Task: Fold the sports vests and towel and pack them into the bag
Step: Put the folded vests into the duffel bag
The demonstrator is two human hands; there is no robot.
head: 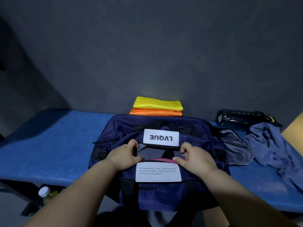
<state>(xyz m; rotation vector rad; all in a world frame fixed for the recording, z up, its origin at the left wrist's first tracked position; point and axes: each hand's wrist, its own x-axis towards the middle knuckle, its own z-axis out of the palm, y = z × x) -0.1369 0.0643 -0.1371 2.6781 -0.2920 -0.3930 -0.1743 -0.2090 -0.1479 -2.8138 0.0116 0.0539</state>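
So our navy fabric duffel bag (118, 126) sits mid-way along the blue padded bench (49, 145), with its near end hanging over the bench's near edge toward us. Our left hand (124, 154) has its fingers hooked over the far lip of the open top, next to the white LVQUE label (161, 137). Our right hand (195, 157) curls onto the same lip on the other side. Both thumbs lie at the near lip, so both hands are grasping the bag. A strip of pink fabric (157, 160) peeks out inside.

Just beyond the bag, the folded yellow mesh vest (158, 104) lies stacked on the folded orange mesh vest (155, 112), close to the dark grey wall (147, 46). On the right, a flat grey mesh pouch (236, 148) touches the bag. Past it the crumpled blue-grey towel (272, 145) spreads toward the bench's right end, with a dark plastic water bottle (242, 117) on its side behind it. The widest bare padding is left of the bag. Below the near-left edge there's a white-capped bottle (45, 193).
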